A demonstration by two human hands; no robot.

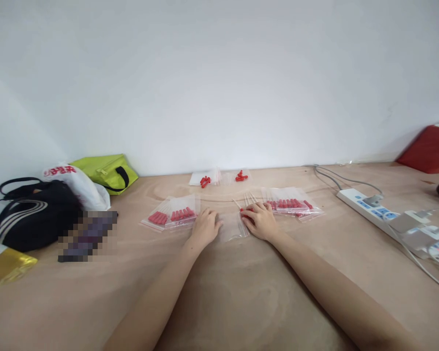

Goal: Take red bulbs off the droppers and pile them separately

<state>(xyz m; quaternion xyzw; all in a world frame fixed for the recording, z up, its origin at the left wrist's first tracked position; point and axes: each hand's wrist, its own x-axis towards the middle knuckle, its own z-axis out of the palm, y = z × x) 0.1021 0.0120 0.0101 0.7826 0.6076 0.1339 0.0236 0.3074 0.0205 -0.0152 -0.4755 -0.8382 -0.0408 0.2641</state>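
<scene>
My left hand rests palm down on the wooden table, its curled fingers touching the left edge of a clear plastic zip bag. My right hand lies on the bag's right edge, fingers bent over small red pieces. To the left lie filled bags of red pieces. More filled bags sit to the right, beside several thin pale sticks. Farther back are loose red pieces and a second small cluster.
At the left stand a black bag, a white plastic bag, a lime green pouch, a blurred dark object and a gold packet. A white power strip with cables and plugs lies right, a red object behind.
</scene>
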